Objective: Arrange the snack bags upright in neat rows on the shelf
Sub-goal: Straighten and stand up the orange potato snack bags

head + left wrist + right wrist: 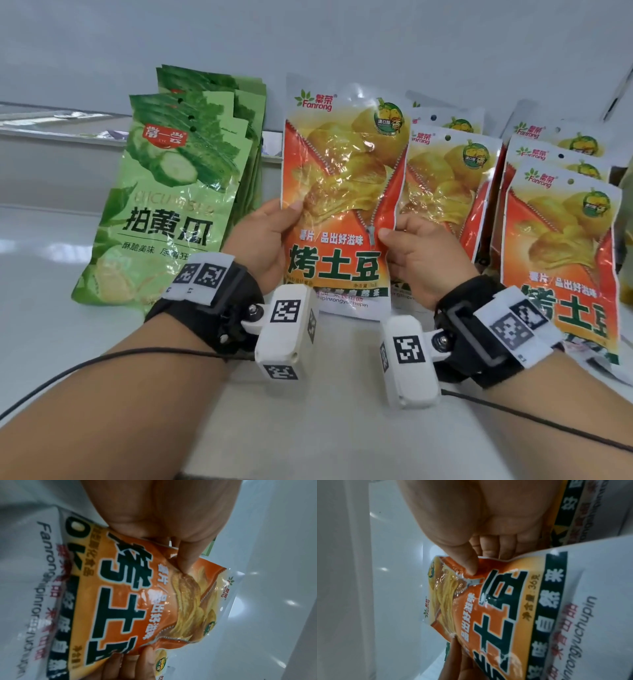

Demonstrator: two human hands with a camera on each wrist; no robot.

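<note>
An orange potato-chip bag [339,192] stands upright at the middle of the white shelf [41,308], held from both sides. My left hand [263,236] grips its left edge, thumb on the front. My right hand [414,253] grips its right edge, thumb by the printed zipper. In the left wrist view the same bag [130,599] fills the frame under my left hand [173,545], whose thumb presses the front. The right wrist view shows the bag [491,608] pinched by my right hand [471,555]. More orange bags [448,185] stand in a row behind it.
A row of green cucumber-chip bags [171,198] leans upright on the left. Several more orange bags [561,250] stand in a row at the right. The shelf's back wall [342,41] rises behind the rows. Black cables run from both wrists.
</note>
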